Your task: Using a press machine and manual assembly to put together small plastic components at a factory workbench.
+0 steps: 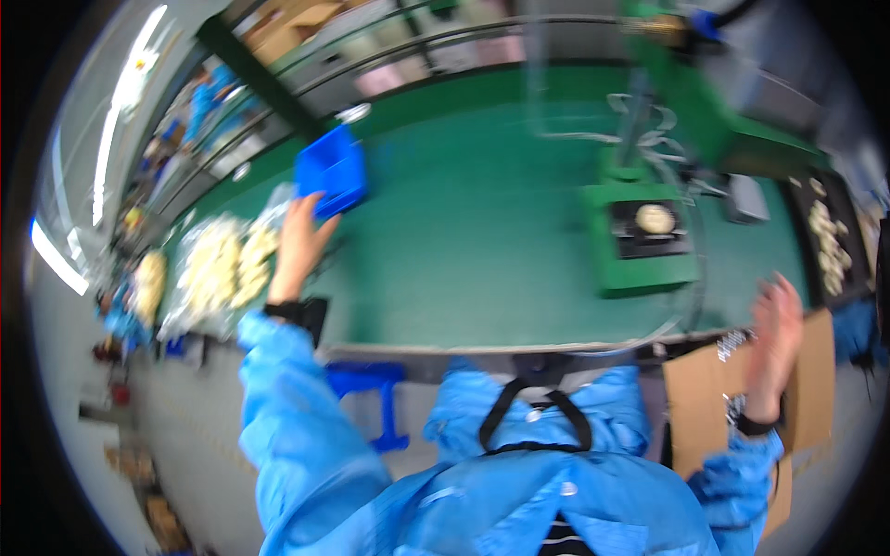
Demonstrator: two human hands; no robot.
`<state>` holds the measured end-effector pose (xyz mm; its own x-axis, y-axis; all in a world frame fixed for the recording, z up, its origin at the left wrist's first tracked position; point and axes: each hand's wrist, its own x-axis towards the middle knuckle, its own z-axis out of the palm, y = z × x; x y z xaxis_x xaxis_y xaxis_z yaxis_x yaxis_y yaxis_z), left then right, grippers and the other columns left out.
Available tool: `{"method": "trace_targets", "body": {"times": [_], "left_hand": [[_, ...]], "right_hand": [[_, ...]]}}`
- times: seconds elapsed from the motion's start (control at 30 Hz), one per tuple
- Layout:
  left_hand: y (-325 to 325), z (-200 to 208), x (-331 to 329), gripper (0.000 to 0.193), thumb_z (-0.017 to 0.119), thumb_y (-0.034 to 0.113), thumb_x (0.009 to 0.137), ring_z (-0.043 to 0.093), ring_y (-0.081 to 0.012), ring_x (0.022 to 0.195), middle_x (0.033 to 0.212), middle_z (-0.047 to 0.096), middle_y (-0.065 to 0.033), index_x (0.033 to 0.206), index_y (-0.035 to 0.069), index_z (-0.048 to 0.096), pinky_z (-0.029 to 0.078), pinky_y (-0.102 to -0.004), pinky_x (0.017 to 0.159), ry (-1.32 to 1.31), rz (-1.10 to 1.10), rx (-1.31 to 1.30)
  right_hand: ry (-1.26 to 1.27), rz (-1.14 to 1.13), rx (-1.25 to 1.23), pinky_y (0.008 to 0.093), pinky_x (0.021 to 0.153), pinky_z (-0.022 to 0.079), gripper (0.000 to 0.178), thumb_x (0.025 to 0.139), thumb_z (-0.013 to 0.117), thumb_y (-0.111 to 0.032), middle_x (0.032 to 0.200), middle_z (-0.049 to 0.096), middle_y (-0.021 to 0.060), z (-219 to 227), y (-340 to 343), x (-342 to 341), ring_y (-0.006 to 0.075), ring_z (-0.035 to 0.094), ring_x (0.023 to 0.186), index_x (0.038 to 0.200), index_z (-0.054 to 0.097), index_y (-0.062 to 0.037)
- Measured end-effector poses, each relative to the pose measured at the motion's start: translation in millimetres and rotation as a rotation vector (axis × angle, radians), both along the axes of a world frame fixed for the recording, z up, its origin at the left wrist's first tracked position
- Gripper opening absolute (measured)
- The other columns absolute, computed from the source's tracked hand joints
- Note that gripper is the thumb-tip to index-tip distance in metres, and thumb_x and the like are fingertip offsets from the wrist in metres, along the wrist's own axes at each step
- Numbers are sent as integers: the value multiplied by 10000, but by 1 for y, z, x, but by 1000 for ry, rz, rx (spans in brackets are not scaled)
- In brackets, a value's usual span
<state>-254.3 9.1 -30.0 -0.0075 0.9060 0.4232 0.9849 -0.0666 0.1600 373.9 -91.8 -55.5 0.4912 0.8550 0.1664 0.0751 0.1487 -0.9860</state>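
At the left of the green table, my left hand (301,243) is stretched out with thumb and fingers apart. Its fingertips are at the near corner of a blue plastic bin (349,196); whether they touch it I cannot tell. My right hand (777,338), smeared by motion, is raised over an open cardboard box (700,394) at the right, its fingers extended and nothing visible in it. Between the hands stands a green bench press (640,273). A round cream-coloured piece (655,219) lies on its black plate (640,248).
Clear plastic bags (211,273) of cream-coloured pieces lie left of my left hand. A dark tray (845,289) of similar pieces sits at the far right, near a grey box (745,199). Pale cables (663,144) run behind the press. A blue stool (389,408) stands below the table edge.
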Motion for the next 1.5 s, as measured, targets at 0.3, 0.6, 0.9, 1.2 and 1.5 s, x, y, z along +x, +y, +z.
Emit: {"method": "trace_targets", "body": {"times": [0.3, 0.6, 0.9, 1.2, 1.5], "left_hand": [[6, -13, 8, 414, 693, 143, 796, 552, -369, 1040, 1111, 565, -182, 1176, 38, 567, 459, -425, 874, -54, 38, -75], [6, -17, 12, 421, 695, 150, 798, 547, -376, 1047, 1132, 561, -185, 1180, 32, 565, 456, -426, 887, -28, 19, -52], [-24, 5, 48, 419, 678, 105, 815, 527, -346, 1106, 1191, 537, -168, 1209, 30, 555, 440, -396, 923, -65, -69, 53], [-55, 17, 171, 411, 689, 76, 773, 513, -317, 1125, 1192, 549, -140, 1169, 32, 586, 419, -386, 951, -181, -353, -10], [-81, -7, 209, 396, 683, 90, 780, 525, -308, 1147, 1219, 549, -134, 1162, 31, 595, 426, -373, 964, -386, -352, -232]], "right_hand": [[871, 613, 72, 246, 783, 523, 293, 973, 551, -250, 996, 624, 78, 37, 84, -139, 118, 594, 858, 1104, 591, 10], [855, 539, 57, 289, 881, 501, 339, 1005, 471, -280, 989, 611, 102, 71, 76, -142, 183, 602, 944, 1129, 559, 23], [-202, 334, 45, 378, 971, 434, 452, 1011, 414, -343, 1290, 566, 122, 38, 81, -44, 282, 549, 1141, 1301, 499, -7], [-1659, -14, 29, 436, 1078, 320, 461, 926, 535, -364, 1299, 566, 95, -8, 125, 20, 315, 403, 1312, 1276, 547, -63], [-991, 73, -23, 396, 1038, 374, 550, 900, 609, -392, 1336, 511, 187, -8, 110, 47, 345, 449, 1265, 1325, 499, -61]]}}
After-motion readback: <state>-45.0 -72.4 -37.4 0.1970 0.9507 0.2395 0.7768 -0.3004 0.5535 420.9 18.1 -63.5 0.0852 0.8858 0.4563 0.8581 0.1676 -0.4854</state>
